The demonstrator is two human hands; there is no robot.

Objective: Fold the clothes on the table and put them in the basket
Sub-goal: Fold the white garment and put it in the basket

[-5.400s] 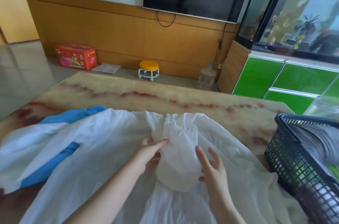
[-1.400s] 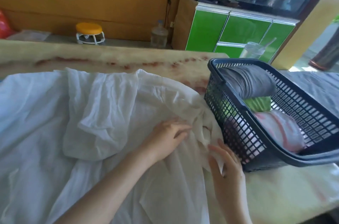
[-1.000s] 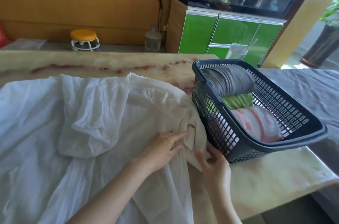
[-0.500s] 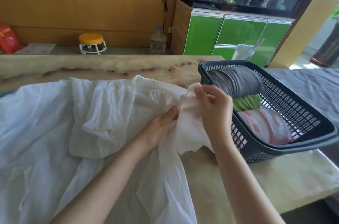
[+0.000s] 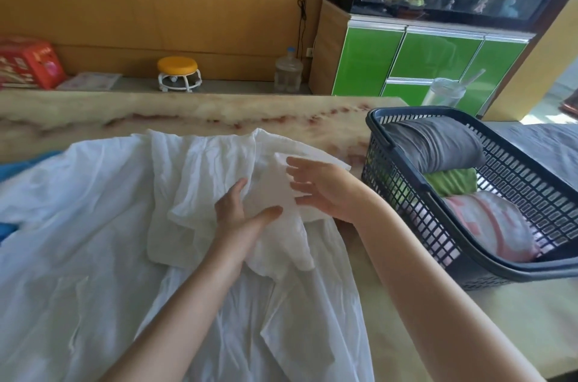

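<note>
Basket [image 5: 391,184] near right hand [image 5: 325,191]; left hand [image 5: 234,211] perhaps touching garment [image 5: 93,225]; both hands splayed.

We see a white garment [image 5: 93,241], a cream red-veined table [image 5: 219,114], a navy basket [image 5: 403,194], a grey bundle [image 5: 438,144], a green bundle [image 5: 450,182], a pink-and-white bundle [image 5: 488,225].

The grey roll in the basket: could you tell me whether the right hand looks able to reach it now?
Probably yes. The right hand is open and holds nothing, the basket stands open-topped beside it, and the grey roll lies uncovered inside.
</note>
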